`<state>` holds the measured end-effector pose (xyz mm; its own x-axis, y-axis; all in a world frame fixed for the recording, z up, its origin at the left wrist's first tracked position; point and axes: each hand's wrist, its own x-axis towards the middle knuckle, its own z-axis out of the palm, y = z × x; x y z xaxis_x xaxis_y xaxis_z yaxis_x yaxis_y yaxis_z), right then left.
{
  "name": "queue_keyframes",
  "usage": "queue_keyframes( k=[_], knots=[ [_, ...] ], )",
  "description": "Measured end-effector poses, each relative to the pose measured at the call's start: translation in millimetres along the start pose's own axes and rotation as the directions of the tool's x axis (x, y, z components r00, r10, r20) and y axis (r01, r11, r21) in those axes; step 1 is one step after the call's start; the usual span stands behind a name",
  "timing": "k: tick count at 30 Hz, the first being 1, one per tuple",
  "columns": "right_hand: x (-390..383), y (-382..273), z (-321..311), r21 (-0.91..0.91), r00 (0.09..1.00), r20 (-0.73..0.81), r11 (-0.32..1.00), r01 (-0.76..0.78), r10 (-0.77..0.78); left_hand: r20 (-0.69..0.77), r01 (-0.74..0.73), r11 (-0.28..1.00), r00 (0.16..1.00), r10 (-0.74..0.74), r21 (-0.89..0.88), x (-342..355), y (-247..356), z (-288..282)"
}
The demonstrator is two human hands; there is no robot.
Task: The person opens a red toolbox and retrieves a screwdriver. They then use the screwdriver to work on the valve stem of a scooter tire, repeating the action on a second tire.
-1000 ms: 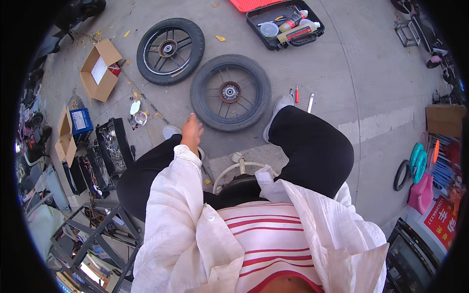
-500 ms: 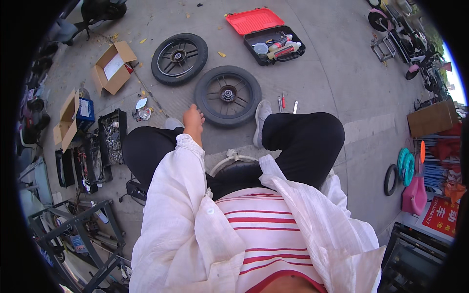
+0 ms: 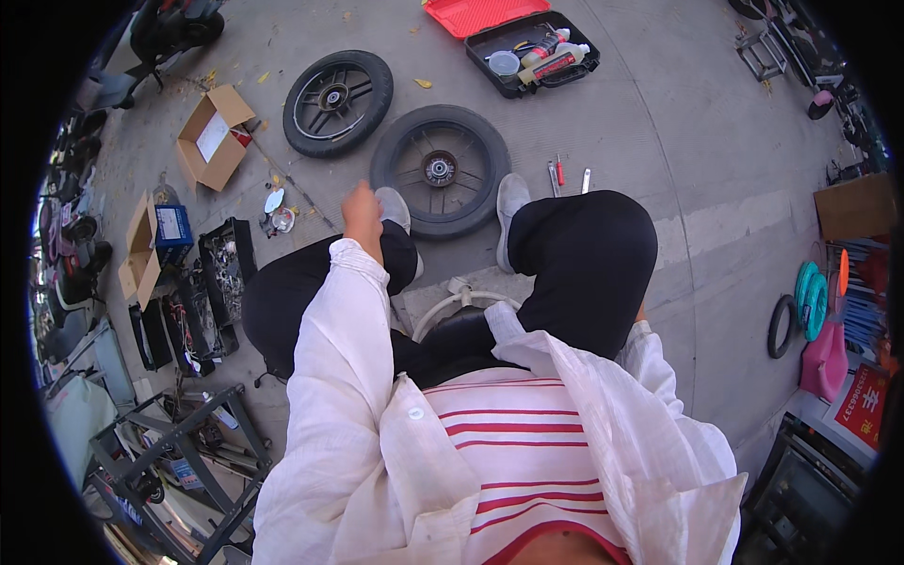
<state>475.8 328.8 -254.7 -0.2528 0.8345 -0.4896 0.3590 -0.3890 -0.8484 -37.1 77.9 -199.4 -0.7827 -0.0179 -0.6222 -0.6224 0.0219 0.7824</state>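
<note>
My left hand point(image 3: 362, 207) is beside the left shoe point(image 3: 393, 209), just off the near wheel's left side. Its fingers look curled in a loose fist, with nothing visible in them. The near wheel point(image 3: 388, 139), with a black tire and dark spokes, lies flat between my feet; its spokes look smeared, its hub point(image 3: 439, 169) sharper. Both shoes are close against its tire. A second wheel point(image 3: 378, 105) lies farther off to the left. Only a sliver of skin at the wrist shows of my right hand point(image 3: 642, 313), beside my right knee; its fingers are hidden.
An open black toolbox point(image 3: 508, 90) with a red lid holds bottles and a tub. Wrenches point(image 3: 554, 179) and a red-handled screwdriver point(image 3: 559, 169) lie right of the wheel. Left are cardboard boxes point(image 3: 226, 162), parts trays point(image 3: 247, 247) and a metal frame point(image 3: 198, 471).
My left hand has drawn back from the near wheel's edge, its fingers now curled in. The left shoe has moved in against the tire. The wheel's spokes have gone from clear to smeared.
</note>
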Motion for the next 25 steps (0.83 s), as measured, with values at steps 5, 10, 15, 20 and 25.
queue_keyframes(
  k=[5, 10, 15, 20, 25],
  knots=[
    [43, 0, 40, -0.144, 0.999, -0.019, 0.988, -0.048, 0.046, -0.125, -0.076, 0.99, 0.988, 0.091, 0.121, 48, -9, 23],
    [111, 11, 66, -0.329, 0.995, -0.086, 0.942, -0.066, 0.04, -0.214, -0.056, 0.975, 0.971, 0.103, 0.215, 95, -48, 41],
    [145, -41, 135, -0.494, 0.989, 0.094, 0.868, -0.056, 0.118, -0.319, 0.009, 0.957, 0.944, 0.087, 0.29, 143, -94, -2],
    [125, -81, 164, -0.485, 0.984, 0.161, 0.874, 0.018, 0.069, -0.275, 0.02, 0.983, 0.961, 0.032, 0.183, 137, -96, 15],
    [145, 36, 83, -0.33, 0.981, 0.092, 0.934, -0.134, 0.173, -0.166, -0.082, 0.996, 0.982, 0.088, 0.048, 63, -31, 74]
  ],
)
